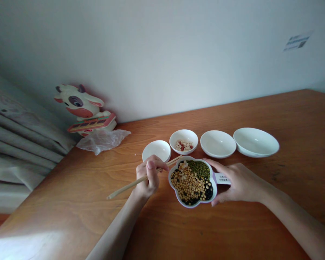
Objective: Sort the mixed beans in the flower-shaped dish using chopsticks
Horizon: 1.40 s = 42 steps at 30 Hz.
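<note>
The left hand (148, 177) is closed around a pair of wooden chopsticks (127, 188), and their tips reach just over the far rim of the dish. The right hand (242, 184) is partly open and holds a flower-shaped white dish (177, 198) from the side, with its fingers (219, 164) curved along the rim. A labelled tab (222, 178) of the dish sits against this hand. The dish has yellow soybeans (188, 184), green mung beans (199, 168), black beans (208, 191) and pale flakes (182, 165) inside.

Behind it, on the wooden table (70, 202), stand a small white bowl (156, 148), a white bowl with peanut pieces (191, 135), a shallow white bowl (218, 142) and a wide white bowl (256, 142). Farther left are a plastic bag (103, 141), a cow figure (79, 104) and a grey curtain (16, 141).
</note>
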Motion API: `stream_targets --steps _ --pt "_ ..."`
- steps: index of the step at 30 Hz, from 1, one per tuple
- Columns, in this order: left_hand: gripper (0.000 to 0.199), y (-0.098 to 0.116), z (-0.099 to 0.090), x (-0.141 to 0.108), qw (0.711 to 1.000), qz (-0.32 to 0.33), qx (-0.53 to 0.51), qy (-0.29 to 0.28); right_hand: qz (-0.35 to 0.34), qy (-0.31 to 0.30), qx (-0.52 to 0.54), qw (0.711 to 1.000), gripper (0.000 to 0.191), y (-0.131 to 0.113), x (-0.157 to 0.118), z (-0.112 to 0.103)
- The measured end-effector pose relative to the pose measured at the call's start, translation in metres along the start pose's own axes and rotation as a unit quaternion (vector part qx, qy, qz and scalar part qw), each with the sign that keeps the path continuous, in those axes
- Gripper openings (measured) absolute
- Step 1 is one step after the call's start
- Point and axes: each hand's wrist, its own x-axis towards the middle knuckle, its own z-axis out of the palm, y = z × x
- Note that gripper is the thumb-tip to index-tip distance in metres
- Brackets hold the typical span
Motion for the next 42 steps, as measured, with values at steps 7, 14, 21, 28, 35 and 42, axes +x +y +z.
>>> stream_targets --steps 7,14,21,28,35,42 --pt "0.068 -0.011 0.013 0.032 0.998 -0.03 0.052 0.02 0.006 -0.009 -0.002 1.0 0.134 -0.002 0.002 -0.001" --pt "0.063 -0.03 0.022 0.043 0.996 -0.068 0.06 -0.007 -0.003 0.004 0.008 1.0 0.133 -0.002 0.001 0.001" --pt "0.067 -0.016 0.006 0.033 0.995 -0.072 0.05 -0.039 -0.011 0.012 0.004 1.0 0.132 -0.001 0.001 0.002" --pt "0.076 0.005 -0.023 0.032 0.968 -0.118 -0.1 -0.199 0.017 -0.01 0.002 1.0 0.137 -0.002 0.0 0.0" --pt "0.073 0.013 -0.036 0.037 0.939 -0.13 -0.098 -0.302 0.004 -0.007 0.007 1.0 0.135 0.001 0.001 0.002" --pt "0.071 0.009 -0.036 0.034 0.936 -0.118 -0.079 -0.321 0.0 -0.009 0.006 1.0 0.134 0.002 0.0 0.002"
